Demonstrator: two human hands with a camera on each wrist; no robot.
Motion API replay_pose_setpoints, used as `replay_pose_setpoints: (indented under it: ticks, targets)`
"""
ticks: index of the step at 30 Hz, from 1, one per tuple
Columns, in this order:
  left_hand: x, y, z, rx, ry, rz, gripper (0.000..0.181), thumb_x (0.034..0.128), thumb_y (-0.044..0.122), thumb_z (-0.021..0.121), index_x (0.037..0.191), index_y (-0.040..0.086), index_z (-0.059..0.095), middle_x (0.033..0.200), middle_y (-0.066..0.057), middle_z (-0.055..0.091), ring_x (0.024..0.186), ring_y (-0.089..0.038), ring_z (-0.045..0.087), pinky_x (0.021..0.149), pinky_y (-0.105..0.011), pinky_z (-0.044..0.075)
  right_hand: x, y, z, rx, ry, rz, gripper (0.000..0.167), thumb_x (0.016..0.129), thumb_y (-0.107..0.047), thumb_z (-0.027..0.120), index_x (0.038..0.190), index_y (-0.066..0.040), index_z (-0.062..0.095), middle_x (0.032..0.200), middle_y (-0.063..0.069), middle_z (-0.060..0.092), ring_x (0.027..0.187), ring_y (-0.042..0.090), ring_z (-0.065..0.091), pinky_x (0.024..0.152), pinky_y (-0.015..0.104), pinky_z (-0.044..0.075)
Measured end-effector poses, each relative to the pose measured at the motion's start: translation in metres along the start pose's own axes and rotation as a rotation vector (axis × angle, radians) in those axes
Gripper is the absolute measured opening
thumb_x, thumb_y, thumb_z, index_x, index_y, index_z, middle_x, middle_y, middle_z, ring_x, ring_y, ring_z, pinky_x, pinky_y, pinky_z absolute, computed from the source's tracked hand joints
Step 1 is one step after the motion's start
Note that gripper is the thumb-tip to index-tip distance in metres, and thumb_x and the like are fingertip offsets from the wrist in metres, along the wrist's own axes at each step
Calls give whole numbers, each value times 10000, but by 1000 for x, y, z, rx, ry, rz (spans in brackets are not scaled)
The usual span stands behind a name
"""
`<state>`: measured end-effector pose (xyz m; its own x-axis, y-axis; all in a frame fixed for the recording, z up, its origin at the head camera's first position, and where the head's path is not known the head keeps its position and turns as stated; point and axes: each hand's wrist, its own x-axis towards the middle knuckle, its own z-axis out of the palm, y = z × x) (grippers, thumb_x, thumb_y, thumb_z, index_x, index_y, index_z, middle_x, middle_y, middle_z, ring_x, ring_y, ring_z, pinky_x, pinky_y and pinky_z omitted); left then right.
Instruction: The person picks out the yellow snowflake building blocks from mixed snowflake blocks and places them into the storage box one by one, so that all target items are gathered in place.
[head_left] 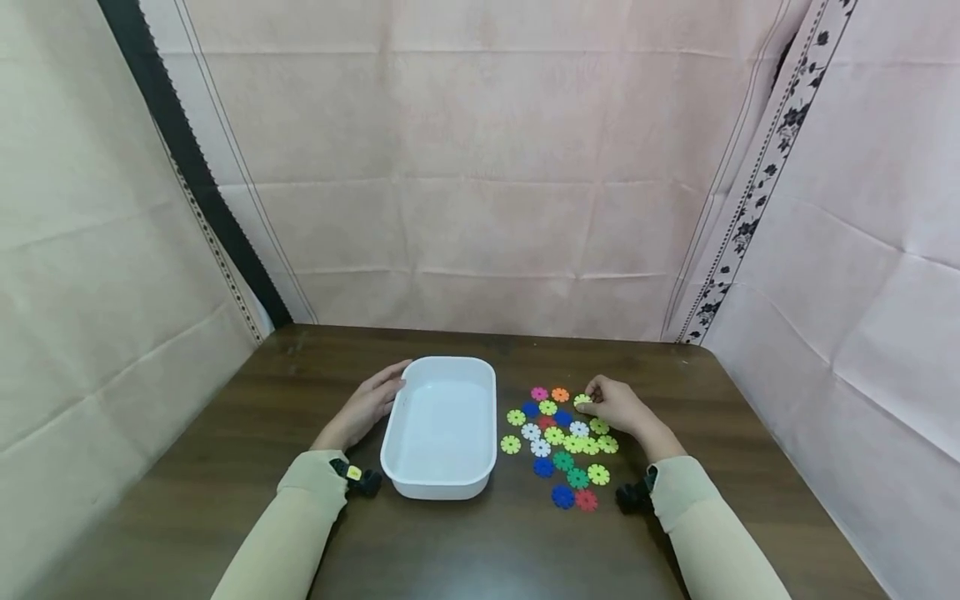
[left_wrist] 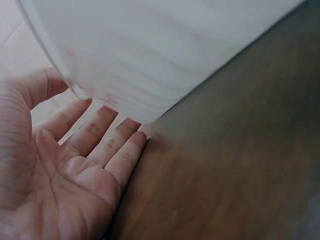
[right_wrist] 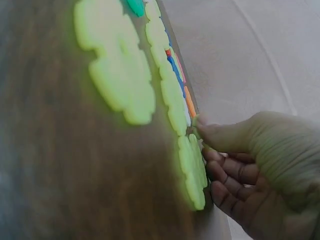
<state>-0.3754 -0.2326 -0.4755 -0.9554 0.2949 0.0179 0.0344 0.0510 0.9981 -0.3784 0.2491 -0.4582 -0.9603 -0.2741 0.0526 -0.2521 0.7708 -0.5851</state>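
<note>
A white rectangular tub (head_left: 438, 425) stands on the table, nothing visible inside it. My left hand (head_left: 367, 406) rests against its far left side, the fingers fairly straight; in the left wrist view the fingertips of the left hand (left_wrist: 75, 155) touch the tub's wall (left_wrist: 145, 55). To the tub's right, flat flower-shaped pieces lie spread out in yellow-green, blue, white, green, red, pink and orange. At their far right edge my right hand (head_left: 618, 407) pinches a yellow-green flower (head_left: 581, 400) between thumb and fingers. The right wrist view shows the right hand (right_wrist: 245, 170) beside another yellow-green flower (right_wrist: 192, 172).
The brown table (head_left: 420, 550) is bordered by pale cloth hangings (head_left: 480, 208) at the back and both sides. Nearest the front lie a blue flower (head_left: 562, 497) and a red flower (head_left: 587, 500). Green flowers (head_left: 577, 477) lie just behind them.
</note>
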Motion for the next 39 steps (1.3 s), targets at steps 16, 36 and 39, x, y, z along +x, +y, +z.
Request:
replay_pose_setpoints:
  ticks: [16, 36, 39]
  targets:
    - [1, -7, 0, -2, 44, 44, 510, 1015, 402, 572, 1501, 292, 464, 1502, 19, 483, 1359, -193, 490, 1123, -440, 383, 8, -19, -24, 216, 69, -50, 187, 991, -146, 638, 1128, -19, 646, 973, 123, 696, 841, 335, 651, 703, 429, 562]
    - [-3, -9, 5, -1, 67, 23, 499, 1012, 361, 574, 1492, 271, 474, 1528, -16, 451, 1361, -221, 491, 1110, -434, 405, 102, -199, 45, 535, -184, -63, 191, 968, -95, 652, 1115, 24, 680, 1014, 157, 698, 853, 253, 679, 739, 332, 579]
    - [-2, -5, 6, 18, 61, 29, 496, 1022, 370, 553, 1499, 274, 461, 1542, -27, 430, 1372, -238, 479, 1115, -455, 396, 101, -210, 62, 477, -239, -76, 171, 963, -128, 667, 1102, -31, 692, 1016, 106, 689, 945, 320, 681, 807, 355, 587]
